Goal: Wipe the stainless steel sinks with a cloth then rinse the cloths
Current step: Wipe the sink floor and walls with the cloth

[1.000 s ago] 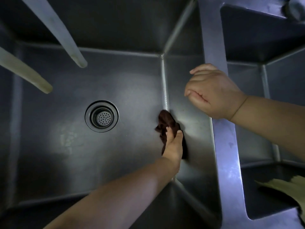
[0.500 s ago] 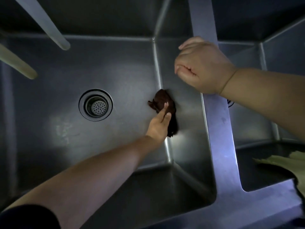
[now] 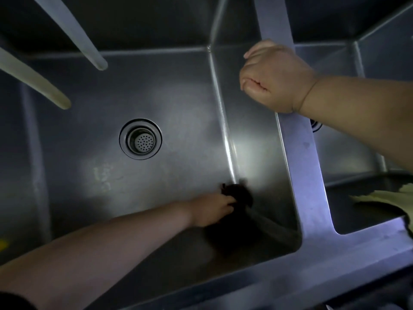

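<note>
Fingers of your left hand curl round the crumpled dark brown cloth, pressing it into the near right bottom corner of the stainless steel sink. Your right hand, fingers curled, grips the steel divider.

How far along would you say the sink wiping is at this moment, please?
Done: cannot tell; the steel shows no clear wiped area. In hand: the left hand holds the dark cloth at the near right corner of the left sink, while the right hand rests on the divider. Left: the right sink and rinsing.
</note>
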The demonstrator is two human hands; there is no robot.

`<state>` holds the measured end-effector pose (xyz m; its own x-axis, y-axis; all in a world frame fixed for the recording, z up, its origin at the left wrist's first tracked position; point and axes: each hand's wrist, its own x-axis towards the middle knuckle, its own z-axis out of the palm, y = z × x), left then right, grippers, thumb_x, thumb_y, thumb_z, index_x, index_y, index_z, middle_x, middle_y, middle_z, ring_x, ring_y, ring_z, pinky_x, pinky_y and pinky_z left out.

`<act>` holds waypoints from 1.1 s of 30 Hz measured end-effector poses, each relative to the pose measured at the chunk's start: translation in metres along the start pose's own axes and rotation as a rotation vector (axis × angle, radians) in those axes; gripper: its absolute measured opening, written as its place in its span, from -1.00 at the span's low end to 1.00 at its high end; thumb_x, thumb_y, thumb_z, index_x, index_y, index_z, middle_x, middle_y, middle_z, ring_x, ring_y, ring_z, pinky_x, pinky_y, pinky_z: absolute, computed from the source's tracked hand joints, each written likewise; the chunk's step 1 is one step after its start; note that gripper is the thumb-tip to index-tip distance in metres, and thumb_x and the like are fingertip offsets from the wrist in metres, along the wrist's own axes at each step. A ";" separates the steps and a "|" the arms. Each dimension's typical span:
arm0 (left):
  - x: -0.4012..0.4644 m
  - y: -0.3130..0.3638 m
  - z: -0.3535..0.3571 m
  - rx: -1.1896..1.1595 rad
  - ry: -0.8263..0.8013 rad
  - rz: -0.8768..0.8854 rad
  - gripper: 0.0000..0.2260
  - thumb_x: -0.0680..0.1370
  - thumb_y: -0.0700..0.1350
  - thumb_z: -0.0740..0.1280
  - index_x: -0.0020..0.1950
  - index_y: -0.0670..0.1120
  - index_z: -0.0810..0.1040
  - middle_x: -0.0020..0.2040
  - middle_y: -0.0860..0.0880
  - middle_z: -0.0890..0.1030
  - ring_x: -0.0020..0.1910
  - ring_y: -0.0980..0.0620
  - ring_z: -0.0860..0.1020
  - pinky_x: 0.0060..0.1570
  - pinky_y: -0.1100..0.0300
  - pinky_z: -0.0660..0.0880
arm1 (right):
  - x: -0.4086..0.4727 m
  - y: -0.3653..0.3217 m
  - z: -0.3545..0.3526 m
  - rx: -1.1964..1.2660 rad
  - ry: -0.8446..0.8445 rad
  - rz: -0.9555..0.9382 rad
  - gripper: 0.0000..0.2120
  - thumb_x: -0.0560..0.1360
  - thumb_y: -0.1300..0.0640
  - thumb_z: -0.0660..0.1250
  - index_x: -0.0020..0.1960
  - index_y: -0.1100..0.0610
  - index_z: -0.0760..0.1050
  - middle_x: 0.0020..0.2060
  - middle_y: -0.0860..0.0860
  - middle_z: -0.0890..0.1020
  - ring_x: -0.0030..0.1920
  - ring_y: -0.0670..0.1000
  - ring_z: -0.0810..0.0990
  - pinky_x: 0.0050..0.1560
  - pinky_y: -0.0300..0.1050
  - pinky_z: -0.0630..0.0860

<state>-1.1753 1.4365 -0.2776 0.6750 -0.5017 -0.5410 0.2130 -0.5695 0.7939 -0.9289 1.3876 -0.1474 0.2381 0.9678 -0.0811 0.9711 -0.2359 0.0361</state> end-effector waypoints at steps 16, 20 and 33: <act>0.039 -0.064 0.013 0.944 -0.032 0.337 -0.52 0.63 0.13 -0.01 0.53 0.11 -0.02 0.56 0.09 -0.03 0.43 0.10 -0.34 0.23 -0.04 -0.62 | -0.003 0.003 0.003 0.028 0.048 -0.009 -0.61 0.46 0.13 0.01 -0.32 0.27 0.51 -0.39 0.19 0.57 -0.29 0.21 0.50 0.29 0.00 0.33; 0.039 -0.065 0.012 0.975 -0.008 0.363 -0.53 0.62 0.15 -0.02 0.53 0.13 0.01 0.55 0.10 0.00 0.42 0.10 -0.33 0.19 -0.07 -0.66 | -0.001 0.003 0.001 0.032 0.064 -0.005 -0.62 0.46 0.13 0.01 -0.33 0.27 0.49 -0.40 0.18 0.56 -0.31 0.20 0.50 0.29 0.00 0.33; -0.083 -0.104 -0.027 0.950 -0.258 -0.029 -0.52 0.64 0.03 0.02 0.53 0.14 -0.06 0.55 0.08 -0.20 0.49 0.02 -0.31 0.37 -0.17 -0.39 | -0.002 -0.007 -0.013 0.050 -0.015 -0.021 -0.58 0.46 0.09 -0.05 -0.35 0.25 0.48 -0.41 0.18 0.55 -0.32 0.16 0.46 0.28 0.04 0.36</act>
<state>-1.2345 1.5552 -0.3078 0.4796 -0.5413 -0.6906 -0.5054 -0.8138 0.2869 -0.9364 1.3889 -0.1349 0.2173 0.9713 -0.0963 0.9754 -0.2198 -0.0156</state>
